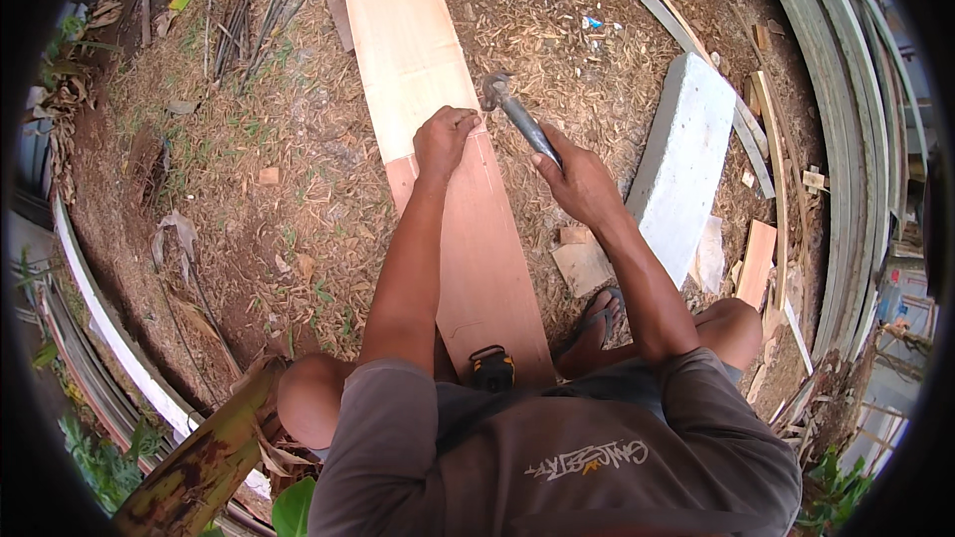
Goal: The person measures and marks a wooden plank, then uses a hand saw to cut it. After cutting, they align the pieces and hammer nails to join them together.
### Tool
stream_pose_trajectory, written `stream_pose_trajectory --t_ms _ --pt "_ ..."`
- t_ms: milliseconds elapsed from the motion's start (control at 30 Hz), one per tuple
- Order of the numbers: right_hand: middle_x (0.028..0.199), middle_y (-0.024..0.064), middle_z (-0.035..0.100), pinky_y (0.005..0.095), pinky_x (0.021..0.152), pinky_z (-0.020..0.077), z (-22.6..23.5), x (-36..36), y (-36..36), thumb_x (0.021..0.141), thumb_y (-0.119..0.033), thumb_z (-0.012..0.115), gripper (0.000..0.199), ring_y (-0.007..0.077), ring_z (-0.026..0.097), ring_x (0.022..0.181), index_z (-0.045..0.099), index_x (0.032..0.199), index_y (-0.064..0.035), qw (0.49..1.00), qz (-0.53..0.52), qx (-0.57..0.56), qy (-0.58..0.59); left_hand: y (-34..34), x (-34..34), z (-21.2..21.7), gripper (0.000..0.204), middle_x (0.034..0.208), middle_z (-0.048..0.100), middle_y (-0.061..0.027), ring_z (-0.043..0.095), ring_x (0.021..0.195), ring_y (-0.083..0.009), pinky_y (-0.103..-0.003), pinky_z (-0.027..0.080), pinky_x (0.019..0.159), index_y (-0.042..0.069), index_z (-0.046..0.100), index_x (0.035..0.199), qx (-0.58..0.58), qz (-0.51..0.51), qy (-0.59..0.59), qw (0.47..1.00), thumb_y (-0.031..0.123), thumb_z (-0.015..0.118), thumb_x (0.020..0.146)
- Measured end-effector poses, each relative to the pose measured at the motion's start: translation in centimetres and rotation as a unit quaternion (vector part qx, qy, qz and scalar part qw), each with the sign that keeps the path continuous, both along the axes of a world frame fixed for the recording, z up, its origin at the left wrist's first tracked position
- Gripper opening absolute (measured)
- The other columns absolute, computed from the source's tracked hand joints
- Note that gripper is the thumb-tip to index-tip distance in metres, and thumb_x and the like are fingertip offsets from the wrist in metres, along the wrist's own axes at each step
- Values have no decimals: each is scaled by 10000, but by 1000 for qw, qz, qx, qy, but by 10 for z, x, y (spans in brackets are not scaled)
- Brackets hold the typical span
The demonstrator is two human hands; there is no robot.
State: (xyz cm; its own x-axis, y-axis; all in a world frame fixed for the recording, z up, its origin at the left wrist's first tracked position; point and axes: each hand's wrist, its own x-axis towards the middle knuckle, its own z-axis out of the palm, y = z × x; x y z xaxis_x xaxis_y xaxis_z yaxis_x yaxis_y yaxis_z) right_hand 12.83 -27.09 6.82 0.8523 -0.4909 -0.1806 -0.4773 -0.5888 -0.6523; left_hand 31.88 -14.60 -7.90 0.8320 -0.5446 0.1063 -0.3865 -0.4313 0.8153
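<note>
In my right hand (582,181) is a hammer (525,125), gripped by its handle. Its metal head hangs just right of the boards' joint, a short way from my left hand. My left hand (443,142) is closed, thumb and fingers pinched together, over the place where a pale board (403,45) meets a reddish board (482,249). Whatever those fingers pinch is too small to make out. Pencil-like lines cross the wood beside them. At the near end of the reddish board lies a black and yellow tape measure (491,369).
A long grey-white block (686,154) rests on the ground to the right. Beyond it are thin wood strips (771,169), a short wood offcut (757,261) and long stacked planks (846,139). My sandalled foot (597,323) is beside the board. Dry twigs (264,15) lie far left.
</note>
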Motion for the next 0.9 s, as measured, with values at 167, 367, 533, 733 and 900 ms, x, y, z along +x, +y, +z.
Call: stream_pose_trajectory --t_ms 167,367,533,733,900 --pt "1072 300 711 505 876 544 35 -18 -4 1039 -318 583 548 451 715 995 485 1495 -30 996 -12 49 -73 25 13 11 327 888 761 -128 720 825 -238 -361 532 761 147 809 1049 -61 107 60 991 438 689 961" --pt "1241 287 681 458 921 567 89 -4 0 1042 -364 598 608 439 715 1059 452 1527 -26 971 6 3 -239 79 42 14 584 968 758 -186 724 883 -395 -504 533 782 95 776 1117 255 278 -12 926 622 574 968" --pt "1309 278 656 422 924 576 67 13 7 1040 -339 613 611 412 711 1100 435 1547 -48 933 -10 5 -360 83 40 5 679 963 743 -250 711 923 -446 -543 532 823 43 764 1017 264 229 33 937 673 513 977" --pt "1061 285 713 507 852 558 24 14 12 1008 -265 613 605 461 703 960 424 1553 -81 998 52 -33 -9 84 38 13 665 972 737 -266 709 934 -455 -553 533 820 34 759 1015 263 204 23 943 631 466 1018" --pt "817 188 675 405 651 552 72 12 18 1056 -356 581 593 235 698 715 416 1552 -75 973 1 73 -218 87 40 6 668 984 737 -268 708 929 -460 -561 531 840 18 743 1042 257 199 9 946 622 457 1022"
